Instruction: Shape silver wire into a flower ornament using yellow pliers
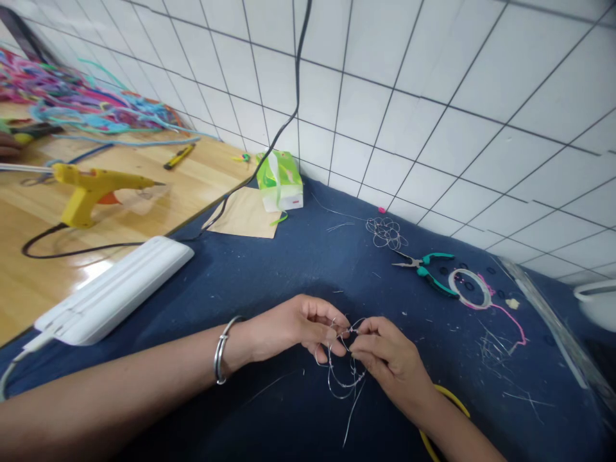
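Note:
Thin silvery wire bent into a ring of loops (342, 384) hangs between my two hands. My left hand (308, 327), with a metal bangle on the wrist, pinches its upper left side between thumb and fingers. On the right side, my right hand (392, 353) grips the wire with closed fingertips. A loose wire end (353, 414) dangles below. Farther back on the dark blue cloth (231, 276) lies a similar flower-shaped wire piece (385, 232). Teal-handled pliers (423, 266) rest beside it, jaws apart.
A roll (452, 282) with pink cord and wire scraps (498, 346) lie at right. Left are a white power strip (115, 292), a yellow glue gun (91, 189), a cutter (179, 156) and a tissue pack (282, 183). A black cable (298, 70) hangs before the tiled wall.

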The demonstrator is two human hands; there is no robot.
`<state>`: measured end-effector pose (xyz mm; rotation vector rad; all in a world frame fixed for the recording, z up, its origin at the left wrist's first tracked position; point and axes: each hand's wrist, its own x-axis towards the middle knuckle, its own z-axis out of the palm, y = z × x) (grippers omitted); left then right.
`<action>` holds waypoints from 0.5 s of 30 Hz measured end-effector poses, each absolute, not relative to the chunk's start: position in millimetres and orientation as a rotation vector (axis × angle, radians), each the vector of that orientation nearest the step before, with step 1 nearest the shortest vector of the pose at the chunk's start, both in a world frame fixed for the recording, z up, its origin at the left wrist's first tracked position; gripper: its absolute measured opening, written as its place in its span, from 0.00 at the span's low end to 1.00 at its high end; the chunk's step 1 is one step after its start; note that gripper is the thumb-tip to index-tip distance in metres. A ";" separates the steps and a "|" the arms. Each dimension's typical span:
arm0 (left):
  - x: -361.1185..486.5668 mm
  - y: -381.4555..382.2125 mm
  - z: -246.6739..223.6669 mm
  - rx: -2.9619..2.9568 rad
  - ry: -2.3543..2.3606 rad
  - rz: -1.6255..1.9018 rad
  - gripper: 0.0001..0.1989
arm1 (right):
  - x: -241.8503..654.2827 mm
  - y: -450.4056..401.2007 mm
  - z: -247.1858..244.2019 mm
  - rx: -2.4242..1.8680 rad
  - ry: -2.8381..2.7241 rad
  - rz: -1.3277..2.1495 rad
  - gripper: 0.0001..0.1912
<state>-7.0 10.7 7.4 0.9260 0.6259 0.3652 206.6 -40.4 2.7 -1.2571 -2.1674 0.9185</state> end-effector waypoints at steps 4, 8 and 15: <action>-7.3 10.6 4.7 0.917 0.636 0.374 0.11 | 206.0 -40.7 4.5 -1.285 -2.200 0.912 0.08; -7.4 11.1 3.8 0.910 0.648 0.373 0.11 | 205.4 -41.2 7.3 -1.326 -2.221 0.932 0.08; -6.5 11.4 4.5 0.923 0.650 0.358 0.13 | 204.3 -41.5 10.2 -1.362 -2.235 0.916 0.08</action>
